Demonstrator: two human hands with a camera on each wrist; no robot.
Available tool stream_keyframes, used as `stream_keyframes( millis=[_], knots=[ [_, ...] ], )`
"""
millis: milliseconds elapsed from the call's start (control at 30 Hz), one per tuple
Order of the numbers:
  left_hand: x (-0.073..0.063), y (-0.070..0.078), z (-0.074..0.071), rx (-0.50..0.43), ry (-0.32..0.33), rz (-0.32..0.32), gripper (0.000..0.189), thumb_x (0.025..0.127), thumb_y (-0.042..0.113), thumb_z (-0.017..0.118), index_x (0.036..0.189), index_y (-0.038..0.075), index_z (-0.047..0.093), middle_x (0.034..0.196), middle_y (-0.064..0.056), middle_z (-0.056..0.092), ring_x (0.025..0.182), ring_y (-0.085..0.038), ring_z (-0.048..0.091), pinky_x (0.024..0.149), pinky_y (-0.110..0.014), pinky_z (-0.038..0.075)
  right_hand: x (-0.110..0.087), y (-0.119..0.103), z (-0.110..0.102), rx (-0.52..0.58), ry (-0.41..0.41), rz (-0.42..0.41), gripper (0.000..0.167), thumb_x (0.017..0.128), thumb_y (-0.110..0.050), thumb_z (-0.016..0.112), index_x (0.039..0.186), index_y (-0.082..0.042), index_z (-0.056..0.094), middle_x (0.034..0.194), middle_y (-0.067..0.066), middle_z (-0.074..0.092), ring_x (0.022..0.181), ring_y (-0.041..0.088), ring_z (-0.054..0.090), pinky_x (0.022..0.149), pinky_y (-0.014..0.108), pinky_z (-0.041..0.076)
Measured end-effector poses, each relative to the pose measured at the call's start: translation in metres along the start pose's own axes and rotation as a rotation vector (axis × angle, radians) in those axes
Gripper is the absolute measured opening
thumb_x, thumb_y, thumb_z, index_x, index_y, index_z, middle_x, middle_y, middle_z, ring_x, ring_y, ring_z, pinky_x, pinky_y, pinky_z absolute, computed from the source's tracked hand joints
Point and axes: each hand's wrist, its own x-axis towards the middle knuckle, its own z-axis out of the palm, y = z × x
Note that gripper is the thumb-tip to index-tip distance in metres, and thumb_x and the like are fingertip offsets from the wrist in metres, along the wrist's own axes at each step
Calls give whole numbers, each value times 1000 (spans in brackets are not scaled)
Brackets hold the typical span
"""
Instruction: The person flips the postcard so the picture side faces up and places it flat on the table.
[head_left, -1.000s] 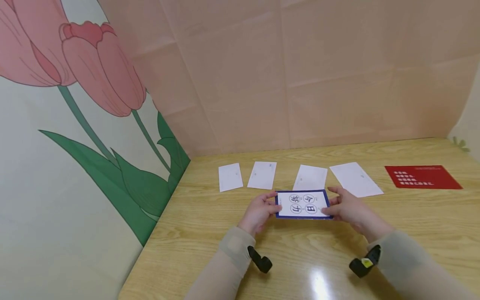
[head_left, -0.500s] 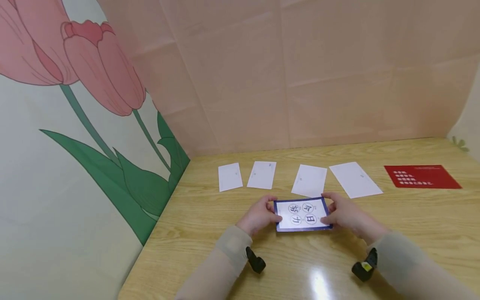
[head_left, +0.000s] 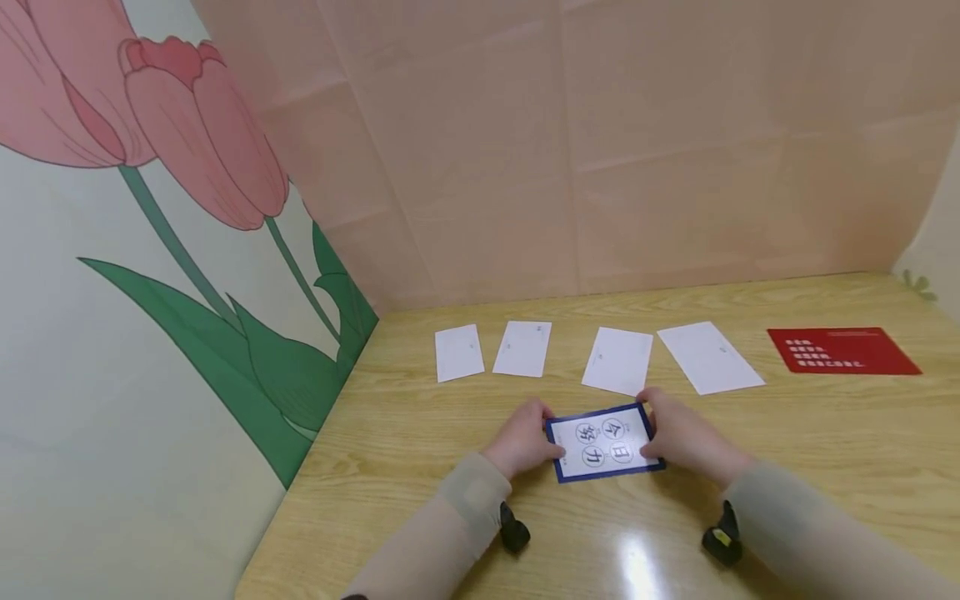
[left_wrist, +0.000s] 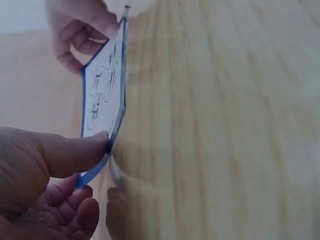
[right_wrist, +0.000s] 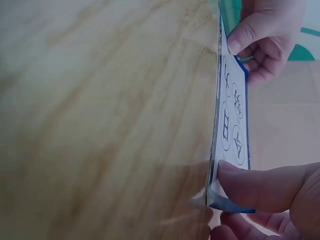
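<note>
A white card (head_left: 600, 475) with a dark blue border and circled Chinese characters is held between both hands, close over the table. My left hand (head_left: 521, 442) pinches its left end, thumb on the printed face and fingers curled beneath. At the opposite end my right hand (head_left: 686, 437) pinches it the same way. In the left wrist view the card (left_wrist: 103, 100) stands near edge-on beside the wood surface. The right wrist view shows the right thumb pressed on the card (right_wrist: 232, 145) near its corner.
Farther back on the wood table (head_left: 390, 433) lie several white cards, among them one at the far left (head_left: 460, 353) and a larger one (head_left: 708, 358). A red card (head_left: 843, 351) with white writing lies at the right. A pink cloth (head_left: 600, 167) hangs behind.
Both hands have brought the blue-bordered card nearer to the body and lower in the head view. It now slants slightly, right end higher. The cards behind have stayed put.
</note>
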Motion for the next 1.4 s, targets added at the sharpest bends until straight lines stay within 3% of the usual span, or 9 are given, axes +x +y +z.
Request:
stream_keyframes(
  millis=[133, 300, 633, 767, 900, 1100, 1200, 1400],
  knots=[
    [-1, 2, 0, 111, 0, 9, 45, 75, 24, 83, 110, 12, 59, 100, 2, 52, 91, -13, 48, 88, -30, 43, 3, 2, 2, -70, 19, -29, 72, 74, -15, 83, 132, 5, 45, 107, 20, 57, 89, 30, 53, 82, 50, 46],
    [-1, 2, -2, 140, -14, 3, 45, 76, 28, 83, 112, 12, 60, 104, 2, 52, 94, -14, 47, 90, -30, 42, 3, 3, 0, -134, 10, -48, 73, 74, -17, 83, 133, 9, 47, 113, 28, 52, 91, 34, 51, 82, 52, 45],
    [-1, 3, -6, 191, -45, 4, 47, 79, 33, 80, 118, 15, 61, 114, 1, 53, 103, -15, 47, 95, -32, 41, 0, -2, 0, -200, -29, -58, 74, 80, -19, 78, 139, 6, 43, 114, 26, 51, 90, 31, 50, 76, 43, 46],
    [-1, 3, -6, 204, -57, 32, 47, 79, 32, 79, 120, 16, 62, 116, 1, 53, 106, -15, 47, 96, -31, 40, -14, -11, 3, -269, 27, -138, 59, 86, -19, 72, 134, 6, 50, 114, 25, 54, 94, 32, 54, 81, 49, 47],
    [-1, 2, -7, 214, -69, 57, 46, 80, 32, 79, 120, 17, 62, 117, 2, 53, 107, -14, 47, 97, -31, 40, -36, -25, 9, -349, 39, -223, 39, 87, -20, 70, 119, 2, 63, 104, 18, 64, 91, 33, 61, 81, 52, 49],
    [-3, 3, -9, 242, -78, 55, 45, 79, 36, 79, 117, 21, 63, 111, 6, 53, 101, -12, 47, 93, -31, 41, -54, -31, 15, -423, -10, -209, 30, 89, -19, 65, 113, 1, 65, 89, 15, 67, 79, 32, 63, 71, 49, 51],
    [-8, 3, -9, 299, -93, 86, 46, 78, 42, 79, 116, 21, 64, 108, 6, 53, 98, -12, 47, 90, -31, 41, -52, -27, 14, -434, 14, -201, 31, 89, -20, 66, 110, 2, 65, 85, 12, 66, 75, 28, 61, 69, 48, 51],
    [-27, 1, -9, 492, -159, 253, 58, 82, 54, 69, 131, 25, 59, 117, 7, 53, 105, -11, 48, 92, -32, 39, -46, -19, 8, -453, 62, -233, 41, 82, -38, 73, 102, -3, 65, 76, 2, 60, 69, 21, 56, 66, 44, 48]
  ],
)
